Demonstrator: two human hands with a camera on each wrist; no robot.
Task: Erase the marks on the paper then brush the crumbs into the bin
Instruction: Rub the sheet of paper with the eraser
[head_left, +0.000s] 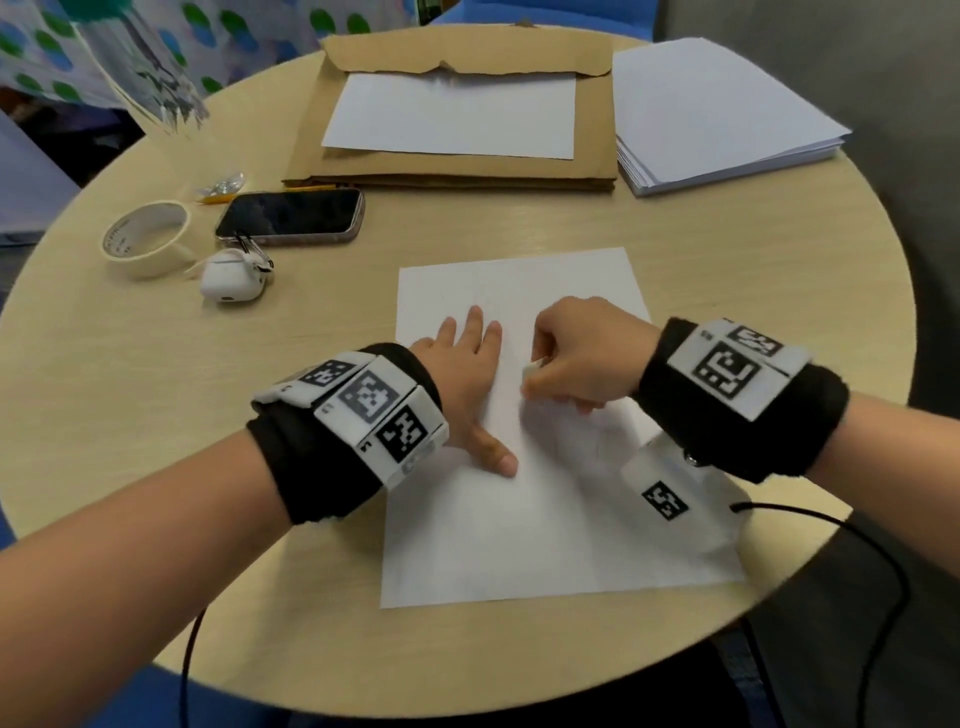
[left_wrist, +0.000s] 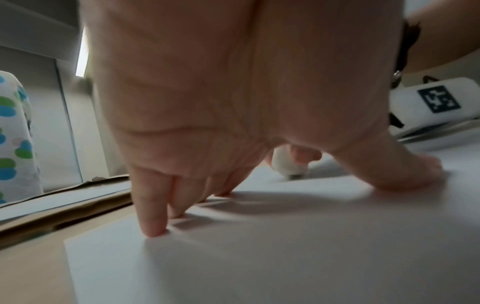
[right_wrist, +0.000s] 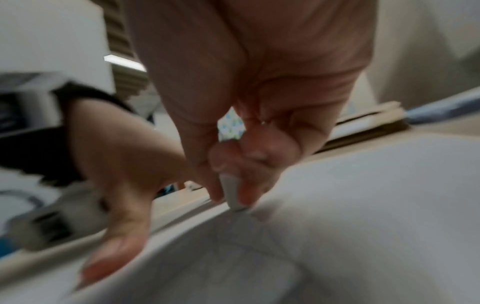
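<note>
1. One sheet of paper lies near the table's front edge, its long axis running away from the person.
2. One white eraser stands tip-down on the paper, pinched in the right hand.
3. The left hand presses flat on the paper's left part, fingers spread.
4. Faint pencil marks show beside the eraser.

Both forearms are bare, each with a chunky black wristband covered in white blocks with black square codes; thin black cables trail off.
</note>
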